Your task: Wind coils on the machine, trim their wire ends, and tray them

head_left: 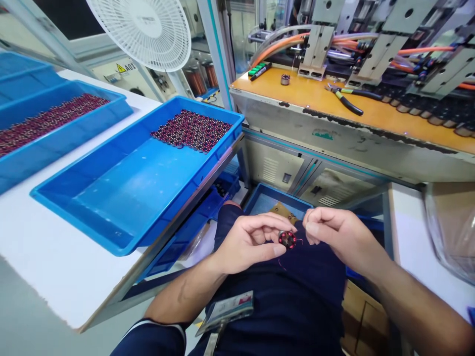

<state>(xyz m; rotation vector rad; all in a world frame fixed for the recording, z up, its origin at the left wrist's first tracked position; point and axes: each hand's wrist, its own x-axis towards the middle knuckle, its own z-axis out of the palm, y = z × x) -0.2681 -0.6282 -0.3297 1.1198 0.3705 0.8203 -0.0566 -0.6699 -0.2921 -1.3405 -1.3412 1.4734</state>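
Over my lap, my left hand [256, 240] pinches a small round motor stator [287, 240] between thumb and fingers. The stator has a dark core with red wire windings, and its open face is turned up toward me. Thin loose wire ends stick out on its right side and hang below it. Just to the right, my right hand [330, 227] is closed, thumb against curled fingers, a small gap away from the stator. Whatever lies between those fingertips is too small or hidden to make out.
At left, a blue tray [111, 168] holds many similar stators at its far end; another filled tray [67, 133] stands beyond. On the orange machine bench [260, 86] lie pliers [347, 99], markers [260, 71] and a single stator [285, 79]. A low blue bin [260, 198] sits beyond my knees.
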